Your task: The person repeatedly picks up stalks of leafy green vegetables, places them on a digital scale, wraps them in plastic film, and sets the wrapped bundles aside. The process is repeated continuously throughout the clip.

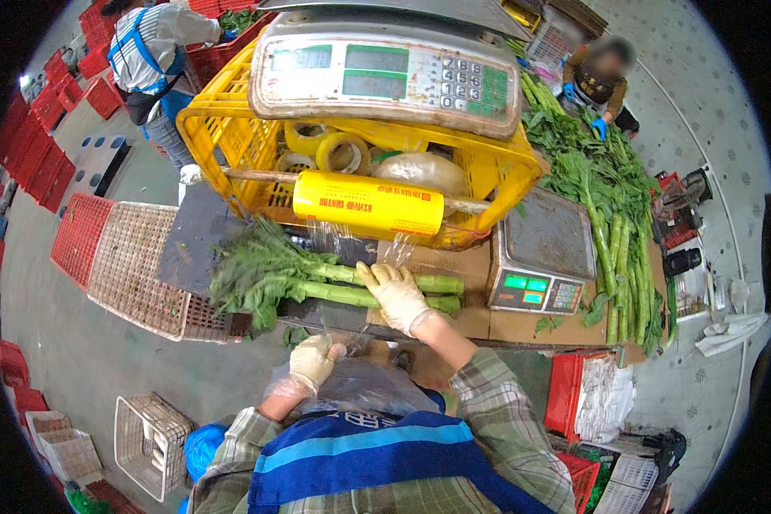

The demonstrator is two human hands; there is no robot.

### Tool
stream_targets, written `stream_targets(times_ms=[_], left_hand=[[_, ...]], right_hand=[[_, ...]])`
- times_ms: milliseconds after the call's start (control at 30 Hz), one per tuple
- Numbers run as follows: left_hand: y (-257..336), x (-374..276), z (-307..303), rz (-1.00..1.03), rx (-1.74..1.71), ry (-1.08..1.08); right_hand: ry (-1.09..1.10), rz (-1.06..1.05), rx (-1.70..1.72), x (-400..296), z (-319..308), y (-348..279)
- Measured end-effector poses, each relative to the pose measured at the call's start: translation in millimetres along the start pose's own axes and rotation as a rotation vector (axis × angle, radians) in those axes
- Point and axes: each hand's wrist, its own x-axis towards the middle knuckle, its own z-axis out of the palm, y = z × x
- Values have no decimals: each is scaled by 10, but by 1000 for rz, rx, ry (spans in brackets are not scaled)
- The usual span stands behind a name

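Several thick green leafy stalks (334, 292) lie sideways on the bench, their leaves to the left and cut ends to the right. My right hand (395, 297), in a pale glove, rests over the stalks near the cut ends with its fingers around them. My left hand (313, 365), gloved too, is closed on clear plastic film at the bench's near edge. The film runs up under or around the stalks towards a yellow roll of plastic wrap (367, 204), which hangs on a wooden rod (257, 175) across a yellow plastic crate (196, 122).
A scale (385, 80) sits on the crate, above tape rolls (342, 154). Right of the stalks stands a lit scale (543, 254), then a heap of leafy stalks (623, 257). Crates (138, 257) adjoin the bench's left. One person (151, 58) stands upper left, another (597, 77) upper right.
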Motion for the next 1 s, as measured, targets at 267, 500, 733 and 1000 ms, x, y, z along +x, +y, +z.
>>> stream_targets(times_ms=[267,500,733,1000], left_hand=[[290,976,-334,374,349,307],[464,1613,-670,208,423,-147],[294,1496,-605,179,103,-651],[113,1510,-952,34,-145,-202]], right_hand=[[-35,88,-1,185,204,4],[-194,-2,130,264,117,256],[-66,-109,264,-51,-300,129],[-515,-92,346,383,-314,412]])
